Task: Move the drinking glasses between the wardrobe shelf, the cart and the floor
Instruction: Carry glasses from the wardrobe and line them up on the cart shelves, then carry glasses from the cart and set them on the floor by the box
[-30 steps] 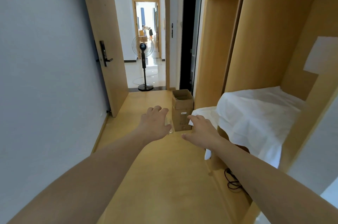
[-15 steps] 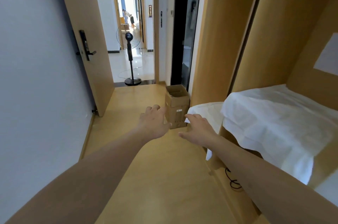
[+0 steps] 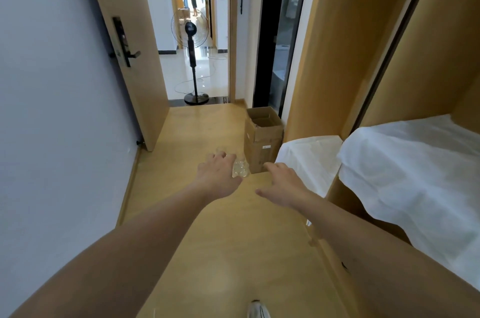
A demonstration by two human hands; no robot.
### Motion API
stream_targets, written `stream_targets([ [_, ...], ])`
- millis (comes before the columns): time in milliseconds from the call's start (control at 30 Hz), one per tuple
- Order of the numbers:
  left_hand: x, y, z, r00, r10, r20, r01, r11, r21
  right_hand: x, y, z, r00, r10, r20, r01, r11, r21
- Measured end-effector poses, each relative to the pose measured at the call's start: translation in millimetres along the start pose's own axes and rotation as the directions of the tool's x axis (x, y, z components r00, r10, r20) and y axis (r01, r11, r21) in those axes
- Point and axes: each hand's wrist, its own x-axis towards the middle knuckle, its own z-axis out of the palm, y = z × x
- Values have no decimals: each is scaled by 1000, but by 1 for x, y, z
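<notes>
Wooden floor (image 3: 233, 239), frame centre: your left hand (image 3: 218, 177) grips drinking glass (image 3: 240, 168), not yet set down. Your right hand (image 3: 283, 184) spread, empty. Other glasses unseen; progress unclear.

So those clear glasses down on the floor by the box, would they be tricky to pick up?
Probably a little. The drinking glasses look like smooth clear glass, so likely slippery and breakable against the hard wooden floor. They stand close together beside the cardboard box, so a push might knock them into each other. The left hand reaches over them; whether it touches them is unclear.
</notes>
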Motion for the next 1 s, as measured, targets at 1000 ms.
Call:
stream_targets([
  [1000,347,-109,-36,989,-150,-17,150,989,15,384,-30,-36,994,-84,68,79,993,85],
])
